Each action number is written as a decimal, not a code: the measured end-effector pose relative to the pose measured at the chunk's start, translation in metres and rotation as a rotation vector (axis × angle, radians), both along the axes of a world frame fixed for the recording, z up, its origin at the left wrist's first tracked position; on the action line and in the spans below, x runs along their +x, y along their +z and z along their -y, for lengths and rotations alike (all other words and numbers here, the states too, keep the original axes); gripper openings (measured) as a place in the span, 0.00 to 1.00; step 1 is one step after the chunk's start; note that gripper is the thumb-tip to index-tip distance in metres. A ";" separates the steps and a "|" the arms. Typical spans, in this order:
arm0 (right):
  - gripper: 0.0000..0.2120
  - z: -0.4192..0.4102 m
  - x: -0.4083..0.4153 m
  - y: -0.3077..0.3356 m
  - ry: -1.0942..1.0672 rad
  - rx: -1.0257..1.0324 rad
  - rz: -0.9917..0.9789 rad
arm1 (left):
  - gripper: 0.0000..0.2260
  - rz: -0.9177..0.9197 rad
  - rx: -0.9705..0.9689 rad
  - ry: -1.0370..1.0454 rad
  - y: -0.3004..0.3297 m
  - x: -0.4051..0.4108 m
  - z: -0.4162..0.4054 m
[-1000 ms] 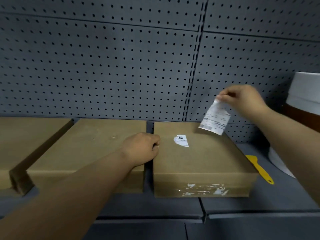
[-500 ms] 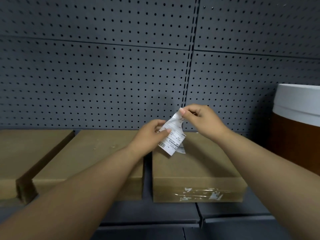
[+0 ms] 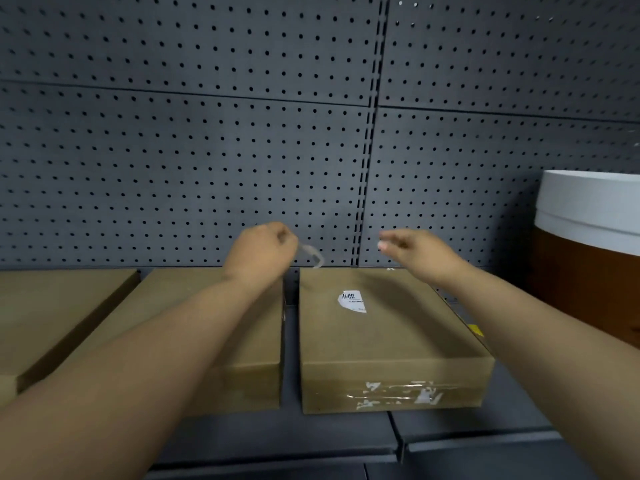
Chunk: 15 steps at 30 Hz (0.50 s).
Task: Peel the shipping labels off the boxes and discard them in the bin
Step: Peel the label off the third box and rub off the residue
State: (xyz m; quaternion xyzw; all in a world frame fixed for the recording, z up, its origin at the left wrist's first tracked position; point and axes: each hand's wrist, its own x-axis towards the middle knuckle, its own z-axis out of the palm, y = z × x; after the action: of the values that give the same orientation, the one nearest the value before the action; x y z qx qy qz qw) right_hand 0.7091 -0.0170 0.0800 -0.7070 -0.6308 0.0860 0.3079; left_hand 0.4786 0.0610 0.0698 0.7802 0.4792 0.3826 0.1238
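My left hand point(image 3: 260, 251) is closed in a fist above the gap between two cardboard boxes, with a blurred strip of the peeled label point(image 3: 312, 255) trailing from it. My right hand point(image 3: 417, 250) hovers apart from it over the back of the right box point(image 3: 388, 344), its fingers blurred and drawn together. A torn label remnant point(image 3: 353, 301) with a barcode sticks to that box's top. Tape and paper residue point(image 3: 398, 393) marks its front face. The bin point(image 3: 588, 216), white-rimmed over a brown body, stands at the far right.
A middle box point(image 3: 166, 296) and a left box point(image 3: 52, 306) lie flat on the grey shelf point(image 3: 346, 438). A dark pegboard wall point(image 3: 207, 150) rises behind. A sliver of a yellow scraper point(image 3: 475, 330) shows beside my right forearm.
One second ago my right hand alone held the label up. Then both hands gripped it over the right box. Now they have pulled apart, and the label trails from my left fist.
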 end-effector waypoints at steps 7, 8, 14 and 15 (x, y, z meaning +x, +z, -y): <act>0.09 -0.002 -0.012 -0.026 0.183 -0.250 0.299 | 0.16 -0.455 0.423 0.105 0.002 0.007 -0.003; 0.09 -0.003 -0.012 -0.028 0.192 -0.262 0.347 | 0.12 -0.512 0.442 0.079 0.000 0.009 -0.003; 0.09 -0.006 -0.012 -0.036 0.232 -0.250 0.491 | 0.06 -0.761 0.479 0.002 -0.020 0.019 -0.001; 0.09 -0.007 -0.013 -0.037 0.240 -0.234 0.526 | 0.08 -0.785 0.484 -0.006 -0.023 0.020 -0.001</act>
State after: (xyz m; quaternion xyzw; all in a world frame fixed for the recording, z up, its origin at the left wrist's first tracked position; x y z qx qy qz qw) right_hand 0.6961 -0.0100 0.0427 -0.6562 -0.7535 0.0081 0.0381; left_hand 0.4990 0.0618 0.0467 0.8738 0.3845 0.1586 -0.2520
